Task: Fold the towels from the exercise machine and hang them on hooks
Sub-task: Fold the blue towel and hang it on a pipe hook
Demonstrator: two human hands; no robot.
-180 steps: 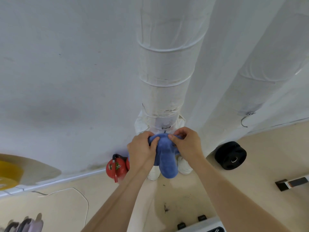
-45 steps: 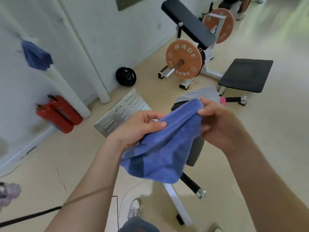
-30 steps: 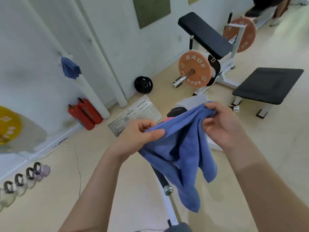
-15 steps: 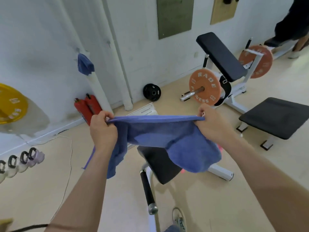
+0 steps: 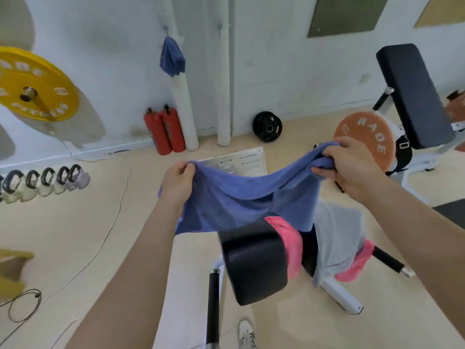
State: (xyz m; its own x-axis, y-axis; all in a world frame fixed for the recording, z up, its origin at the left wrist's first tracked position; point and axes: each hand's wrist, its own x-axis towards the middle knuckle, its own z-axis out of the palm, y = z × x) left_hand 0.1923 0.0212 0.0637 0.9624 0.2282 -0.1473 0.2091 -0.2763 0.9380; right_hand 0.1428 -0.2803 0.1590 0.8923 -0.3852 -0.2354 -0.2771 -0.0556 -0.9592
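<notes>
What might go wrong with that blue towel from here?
The blue terry towel sags between left hand and right hand; its lower edge could snag the pink towel and grey towel on the black padded seat. The right hand grips a bunched end, so the fold may come out uneven.

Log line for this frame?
left hand: grips blue towel | right hand: grips it | pink towel, grey towel: on machine | hung towel: on wall

Both bare arms reach forward, spread apart. Left hand [image 5: 179, 183] pinches 1 top corner of the blue towel [image 5: 251, 197], thumb toward the middle. Right hand [image 5: 352, 167] sits a bit higher and further out, fingers curled round the bunched opposite end.
</notes>
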